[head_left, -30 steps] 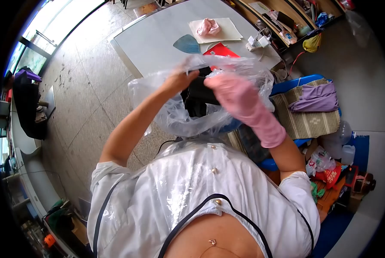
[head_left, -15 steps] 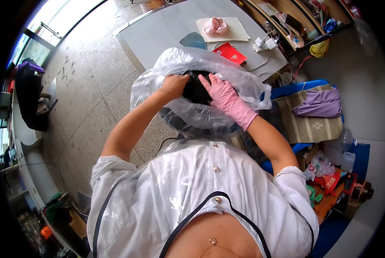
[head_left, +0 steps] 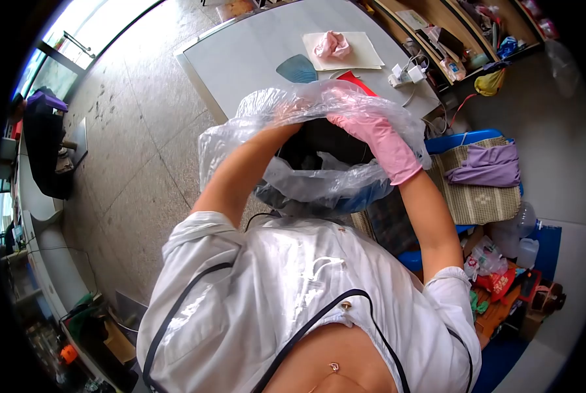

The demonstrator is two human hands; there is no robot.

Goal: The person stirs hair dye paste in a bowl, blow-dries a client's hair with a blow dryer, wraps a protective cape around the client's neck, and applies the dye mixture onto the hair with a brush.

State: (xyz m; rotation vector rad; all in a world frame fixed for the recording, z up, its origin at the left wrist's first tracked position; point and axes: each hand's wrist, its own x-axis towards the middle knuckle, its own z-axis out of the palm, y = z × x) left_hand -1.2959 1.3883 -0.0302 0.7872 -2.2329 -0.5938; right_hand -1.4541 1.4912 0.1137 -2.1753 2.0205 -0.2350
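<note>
Plastic cap [head_left: 319, 177], one, at frame centre, was mid-fitting over dark hair [head_left: 319, 141]: we held its rim with the bare left hand [head_left: 290, 114] and gloved right hand [head_left: 365, 124], both pinched shut; next move likely needs rim tucked evenly; one spare pink glove [head_left: 332, 44] on table [head_left: 240, 59].

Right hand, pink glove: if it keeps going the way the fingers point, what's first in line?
The right hand points up and left in the picture, under the clear plastic sheet. First contact is probably that sheet, then the left hand close beyond; depth is unclear.
</note>
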